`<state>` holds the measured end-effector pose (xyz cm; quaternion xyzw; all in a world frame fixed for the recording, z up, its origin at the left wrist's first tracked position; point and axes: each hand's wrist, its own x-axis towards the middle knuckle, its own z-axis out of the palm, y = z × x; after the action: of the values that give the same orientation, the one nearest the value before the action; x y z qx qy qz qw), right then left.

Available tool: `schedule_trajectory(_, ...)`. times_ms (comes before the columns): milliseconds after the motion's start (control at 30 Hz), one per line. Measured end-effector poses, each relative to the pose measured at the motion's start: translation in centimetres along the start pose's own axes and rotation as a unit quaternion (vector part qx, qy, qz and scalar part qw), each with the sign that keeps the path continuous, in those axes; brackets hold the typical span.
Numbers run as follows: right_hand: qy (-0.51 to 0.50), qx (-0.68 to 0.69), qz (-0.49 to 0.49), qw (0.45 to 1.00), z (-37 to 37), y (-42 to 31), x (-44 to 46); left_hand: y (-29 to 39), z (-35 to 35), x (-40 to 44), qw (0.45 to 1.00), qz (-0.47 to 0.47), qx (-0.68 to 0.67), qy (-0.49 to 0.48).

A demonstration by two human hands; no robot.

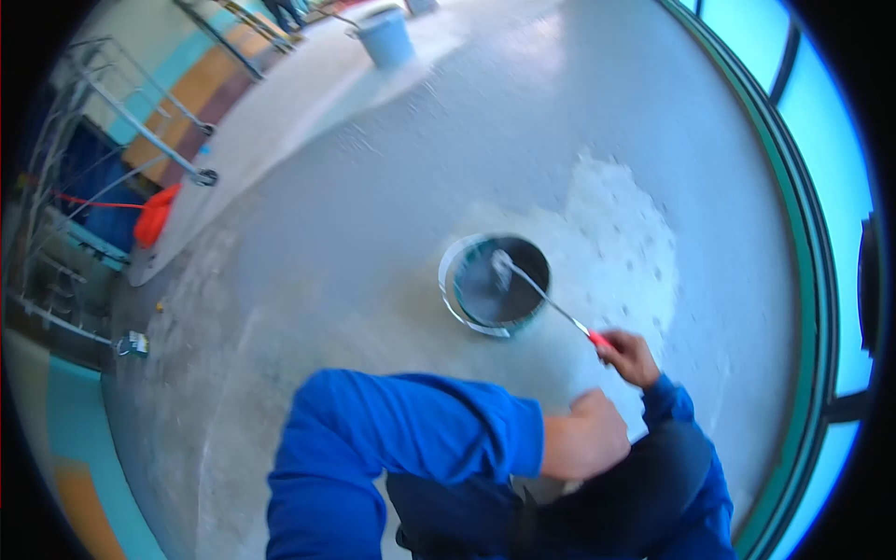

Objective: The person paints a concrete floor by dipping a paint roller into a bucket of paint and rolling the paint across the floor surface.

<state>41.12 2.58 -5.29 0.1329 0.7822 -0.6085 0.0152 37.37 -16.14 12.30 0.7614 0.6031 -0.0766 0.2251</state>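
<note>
My right hand (629, 357) is closed round the red handle of a paint roller (558, 307), whose metal rod runs up and left into a dark bucket. The roller head is inside the bucket (534, 271), coated in grey like the liquid there. A light wire bail lies round the bucket's left side. My left hand (597, 435) rests by my right knee, fingers curled; whether it holds anything is hidden. Grey coating covers much of the floor (373, 215), with a paler patch right of the bucket.
Wheeled metal scaffolding (140, 121) stands at the left, near an orange bundle (156, 217). Another bucket (385, 39) is at the far top, with a person's legs (285, 13) further back. A green-framed window wall (779, 149) runs along the right.
</note>
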Motion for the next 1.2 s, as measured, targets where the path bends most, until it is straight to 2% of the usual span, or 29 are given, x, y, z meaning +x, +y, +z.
schedule_trajectory(100, 0.018, -0.071, -0.036, 0.997, 0.1, 0.9, 0.3, -0.6, 1.2, 0.6, 0.998, -0.009, 0.0, 0.055)
schedule_trajectory(233, 0.047, -0.124, -0.022, 0.991, 0.7, 0.6, 0.0, -1.7, 2.0, 1.2, 0.999, 0.023, -0.002, 0.046)
schedule_trajectory(267, 0.068, -0.171, -0.053, 0.981, 0.9, 0.6, -0.1, -2.0, 2.4, 1.4, 0.999, 0.025, -0.002, 0.048)
schedule_trajectory(333, 0.083, -0.196, -0.054, 0.976, 1.2, -0.1, -0.4, -2.5, 2.9, 1.7, 0.999, 0.034, -0.016, 0.038)
schedule_trajectory(400, 0.1, -0.221, -0.048, 0.969, 1.6, -0.5, -0.7, -2.7, 3.6, 2.1, 0.995, 0.051, -0.02, 0.081)
schedule_trajectory(633, 0.119, -0.216, -0.045, 0.968, 2.3, 0.0, -0.8, -2.8, 4.7, 2.8, 0.99, 0.064, -0.016, 0.125)
schedule_trajectory(733, 0.122, -0.21, -0.045, 0.969, 2.4, -0.1, -1.0, -2.9, 3.6, 3.4, 0.998, 0.052, -0.025, 0.015)
schedule_trajectory(833, 0.125, -0.197, -0.048, 0.971, 2.5, 0.4, -0.9, -3.0, 5.2, 3.1, 0.989, 0.073, -0.018, 0.125)
schedule_trajectory(1033, 0.126, -0.196, -0.042, 0.972, 2.5, 0.6, -1.0, -2.9, 5.5, 3.3, 0.989, 0.069, -0.018, 0.13)
schedule_trajectory(1133, 0.126, -0.19, -0.044, 0.973, 2.6, 1.0, -0.9, -2.8, 5.1, 3.2, 0.991, 0.071, -0.012, 0.116)
schedule_trajectory(1200, 0.123, -0.182, -0.041, 0.975, 2.6, 0.8, -0.9, -2.8, 4.1, 3.4, 0.996, 0.063, -0.017, 0.059)
